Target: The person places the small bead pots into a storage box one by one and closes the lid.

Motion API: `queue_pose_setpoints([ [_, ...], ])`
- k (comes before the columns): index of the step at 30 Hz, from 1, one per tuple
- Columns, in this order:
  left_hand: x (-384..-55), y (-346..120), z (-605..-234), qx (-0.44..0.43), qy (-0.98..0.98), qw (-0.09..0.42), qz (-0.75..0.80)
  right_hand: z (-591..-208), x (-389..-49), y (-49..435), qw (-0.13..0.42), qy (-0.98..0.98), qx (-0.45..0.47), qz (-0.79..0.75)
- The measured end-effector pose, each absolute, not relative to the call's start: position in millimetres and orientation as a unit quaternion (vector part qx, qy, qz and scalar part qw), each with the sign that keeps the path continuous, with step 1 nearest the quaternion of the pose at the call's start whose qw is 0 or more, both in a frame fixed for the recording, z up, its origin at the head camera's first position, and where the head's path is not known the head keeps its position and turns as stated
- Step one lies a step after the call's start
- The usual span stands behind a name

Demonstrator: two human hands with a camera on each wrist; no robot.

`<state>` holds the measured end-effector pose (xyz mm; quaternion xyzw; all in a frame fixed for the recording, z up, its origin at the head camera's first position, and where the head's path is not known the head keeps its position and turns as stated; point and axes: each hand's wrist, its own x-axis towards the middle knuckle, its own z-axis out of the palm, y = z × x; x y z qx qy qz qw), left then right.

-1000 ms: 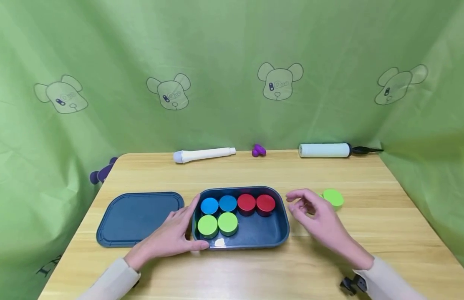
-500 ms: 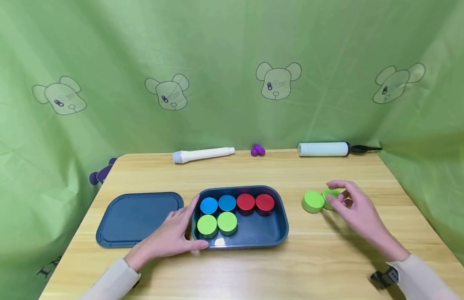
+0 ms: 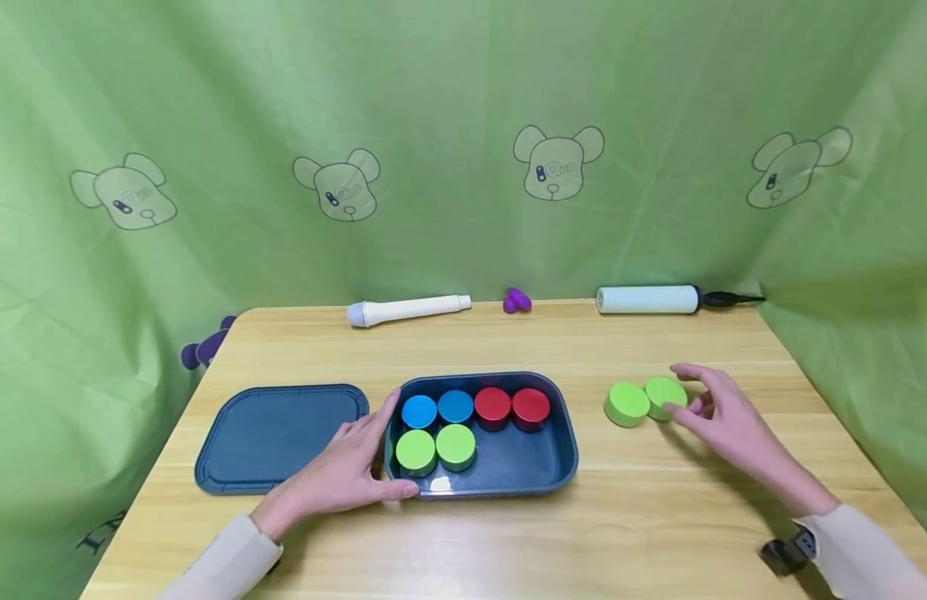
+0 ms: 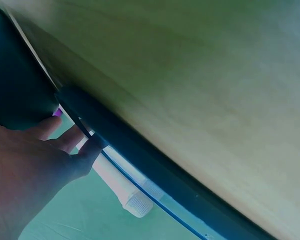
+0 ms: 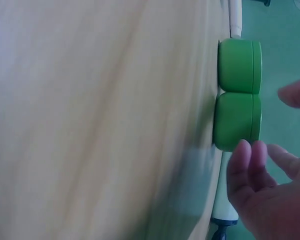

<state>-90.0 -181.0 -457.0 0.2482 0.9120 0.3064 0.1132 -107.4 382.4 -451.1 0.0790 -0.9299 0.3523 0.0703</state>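
Observation:
A dark blue box (image 3: pixel 519 467) holds two blue, two red and two green round tins (image 3: pixel 455 447). My left hand (image 3: pixel 343 467) lies against its left end, thumb along the front rim and fingers reaching up the left side. On the table to the right, two green tins stand side by side, touching: the left tin (image 3: pixel 626 404) and the right tin (image 3: pixel 664 397). My right hand (image 3: pixel 726 417) is at the right tin. In the right wrist view its fingertips (image 5: pixel 242 150) meet the near tin's side, while the thumb (image 5: pixel 296 93) stays apart.
A dark blue lid (image 3: pixel 279 437) lies left of the box, partly behind my left hand. Along the back edge are a white microphone-shaped stick (image 3: pixel 411 309), a small purple object (image 3: pixel 517 300) and a pale cylinder with a black tip (image 3: pixel 647 299). A green curtain (image 3: pixel 448 100) hangs behind.
My right hand has moved rightward from beside the box, past the left green tin to the right one, then slightly back off it. The left hand and the box stay put.

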Motion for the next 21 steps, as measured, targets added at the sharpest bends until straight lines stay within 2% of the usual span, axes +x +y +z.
queue_pose_setpoints([
  [6, -91, -180, -457, 0.251, 0.913, 0.115, 0.300, -457, -113, 386, 0.043, -0.929, 0.092, 0.356],
  [14, -91, -181, -457, 0.252, 0.912, 0.111, 0.305, -462, -121, 387, 0.051, -0.932, 0.092, 0.348],
  [21, -90, -181, -458, 0.254, 0.911, 0.108, 0.306, -463, -122, 386, 0.035, -0.935, 0.071, 0.345],
])
